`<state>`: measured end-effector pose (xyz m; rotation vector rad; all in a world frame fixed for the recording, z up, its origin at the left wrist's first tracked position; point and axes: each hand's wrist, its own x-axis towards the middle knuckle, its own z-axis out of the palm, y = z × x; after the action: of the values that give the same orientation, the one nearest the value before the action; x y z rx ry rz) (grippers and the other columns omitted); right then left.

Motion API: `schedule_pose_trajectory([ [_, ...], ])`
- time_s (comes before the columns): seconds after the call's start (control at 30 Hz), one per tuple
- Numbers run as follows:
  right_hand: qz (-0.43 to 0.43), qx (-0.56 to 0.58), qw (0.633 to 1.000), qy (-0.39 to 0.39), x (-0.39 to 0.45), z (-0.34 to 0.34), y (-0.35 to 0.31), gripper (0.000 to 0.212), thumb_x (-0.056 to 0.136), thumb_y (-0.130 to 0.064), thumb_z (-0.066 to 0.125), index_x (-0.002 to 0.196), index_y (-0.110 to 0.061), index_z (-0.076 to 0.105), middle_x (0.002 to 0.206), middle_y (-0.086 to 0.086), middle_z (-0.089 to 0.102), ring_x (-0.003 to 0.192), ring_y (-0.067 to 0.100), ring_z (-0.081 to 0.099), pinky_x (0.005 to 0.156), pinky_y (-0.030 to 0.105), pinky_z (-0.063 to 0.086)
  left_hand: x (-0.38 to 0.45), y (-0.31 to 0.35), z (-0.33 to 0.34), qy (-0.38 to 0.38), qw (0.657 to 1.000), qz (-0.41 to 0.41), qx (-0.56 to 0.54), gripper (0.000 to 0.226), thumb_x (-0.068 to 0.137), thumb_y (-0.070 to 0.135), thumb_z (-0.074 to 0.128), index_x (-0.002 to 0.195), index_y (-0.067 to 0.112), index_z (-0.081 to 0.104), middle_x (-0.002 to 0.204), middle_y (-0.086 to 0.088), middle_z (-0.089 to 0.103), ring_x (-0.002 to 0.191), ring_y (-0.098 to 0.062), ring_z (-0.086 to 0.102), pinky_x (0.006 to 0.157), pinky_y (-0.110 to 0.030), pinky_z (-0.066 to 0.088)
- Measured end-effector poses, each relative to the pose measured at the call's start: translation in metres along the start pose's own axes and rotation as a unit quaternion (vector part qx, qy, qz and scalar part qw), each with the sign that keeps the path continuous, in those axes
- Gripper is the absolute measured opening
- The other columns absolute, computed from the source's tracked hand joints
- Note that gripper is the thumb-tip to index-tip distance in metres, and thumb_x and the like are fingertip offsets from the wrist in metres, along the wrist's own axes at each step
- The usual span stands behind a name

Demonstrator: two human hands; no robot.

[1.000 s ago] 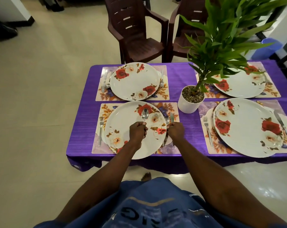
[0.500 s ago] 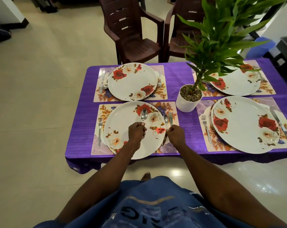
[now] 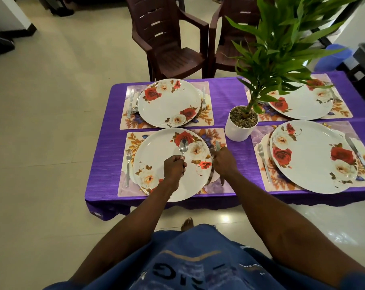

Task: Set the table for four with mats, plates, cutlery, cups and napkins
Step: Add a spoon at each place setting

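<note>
Head view, right hand [image 3: 224, 162] hides knife [image 3: 217, 145]

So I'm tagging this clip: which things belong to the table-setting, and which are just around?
Part of the job:
left hand holding spoon
right hand on knife
near-left plate
its mat
fork

Just around:
potted plant
brown chairs
blue bin

Soft, dim indoor light; glare on floor tiles [image 3: 225, 218]; wide-angle edge bending.
</note>
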<state>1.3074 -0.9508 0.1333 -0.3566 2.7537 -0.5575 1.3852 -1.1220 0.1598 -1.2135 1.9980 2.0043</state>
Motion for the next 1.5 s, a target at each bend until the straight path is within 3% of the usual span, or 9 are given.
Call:
schedule_pose_trajectory([
  [0.13,0.004,-0.062,0.998,-0.016,0.004,-0.002,0.008,0.029,0.095,-0.022,0.058,0.124,-0.018,0.064,0.123,0.014,0.055,0.11,0.03,0.054,0.092,0.041,0.051,0.002,-0.001,-0.003,0.006,1.0,0.002,0.006,0.014,0.097,0.011,0.053,0.093,0.013,0.067,0.077,-0.008,0.064,0.063,-0.015,0.052,0.055,-0.025,0.044],
  [0.3,-0.03,-0.117,0.992,-0.019,0.006,-0.008,0.012,0.039,0.086,-0.023,0.073,0.124,-0.021,0.065,0.125,0.01,0.054,0.115,0.027,0.049,0.097,0.039,0.047,0.005,-0.001,-0.005,0.014,1.0,0.002,0.006,0.013,0.098,0.014,0.054,0.095,0.012,0.067,0.078,-0.008,0.065,0.065,-0.015,0.053,0.057,-0.024,0.045],
  [0.63,-0.11,-0.107,0.988,-0.015,0.019,-0.022,0.019,0.023,0.095,-0.02,0.059,0.114,-0.02,0.072,0.109,0.011,0.059,0.105,0.029,0.053,0.081,0.031,0.043,0.006,0.0,-0.004,0.016,1.0,-0.004,-0.001,0.012,0.097,0.014,0.055,0.096,0.011,0.067,0.077,-0.007,0.065,0.063,-0.014,0.052,0.055,-0.024,0.044],
  [0.77,-0.13,-0.135,0.982,-0.011,0.023,-0.027,0.019,0.021,0.094,-0.014,0.057,0.109,-0.011,0.072,0.111,0.011,0.059,0.107,0.03,0.051,0.083,0.037,0.043,0.005,0.0,-0.005,0.011,1.0,0.002,0.0,0.012,0.097,0.013,0.055,0.097,0.011,0.067,0.076,-0.007,0.064,0.062,-0.013,0.052,0.053,-0.023,0.043],
  [1.03,-0.139,-0.164,0.976,-0.031,0.021,-0.026,0.019,0.031,0.094,-0.015,0.056,0.121,-0.026,0.067,0.119,0.007,0.056,0.112,0.029,0.048,0.089,0.039,0.043,0.006,-0.002,-0.004,0.009,1.0,0.007,0.004,0.012,0.098,0.014,0.055,0.097,0.013,0.066,0.077,-0.006,0.064,0.064,-0.013,0.053,0.056,-0.022,0.045],
  [1.17,-0.118,-0.139,0.983,-0.014,0.016,-0.02,0.017,0.037,0.093,-0.011,0.057,0.128,-0.023,0.062,0.121,0.011,0.055,0.114,0.03,0.048,0.092,0.041,0.044,0.006,-0.003,-0.002,0.005,1.0,0.007,0.005,0.012,0.098,0.014,0.055,0.096,0.014,0.066,0.078,-0.006,0.065,0.065,-0.013,0.053,0.056,-0.023,0.045],
  [1.23,-0.11,-0.094,0.989,0.033,0.011,-0.02,0.015,0.038,0.092,-0.006,0.058,0.127,-0.02,0.063,0.113,0.014,0.057,0.106,0.032,0.052,0.084,0.038,0.047,0.005,-0.003,0.0,-0.003,1.0,0.009,0.003,0.012,0.098,0.015,0.055,0.095,0.016,0.066,0.078,-0.006,0.065,0.064,-0.014,0.053,0.056,-0.024,0.044],
  [1.37,-0.02,0.06,0.994,0.086,-0.002,-0.02,0.015,0.023,0.088,0.001,0.055,0.103,0.001,0.072,0.095,0.022,0.064,0.084,0.034,0.06,0.065,0.03,0.042,0.002,0.0,0.014,-0.047,0.999,0.004,-0.01,0.014,0.099,0.016,0.052,0.096,0.015,0.065,0.078,-0.008,0.068,0.062,-0.015,0.057,0.054,-0.026,0.046],
  [1.5,0.095,0.176,0.973,0.116,-0.025,-0.011,0.029,0.019,0.085,0.0,0.053,0.089,-0.001,0.072,0.088,0.015,0.07,0.078,0.028,0.063,0.065,0.035,0.049,-0.014,0.004,0.05,-0.128,0.991,-0.015,-0.044,0.015,0.099,0.008,0.049,0.101,0.004,0.063,0.079,-0.012,0.072,0.064,-0.019,0.068,0.064,-0.031,0.057],
])
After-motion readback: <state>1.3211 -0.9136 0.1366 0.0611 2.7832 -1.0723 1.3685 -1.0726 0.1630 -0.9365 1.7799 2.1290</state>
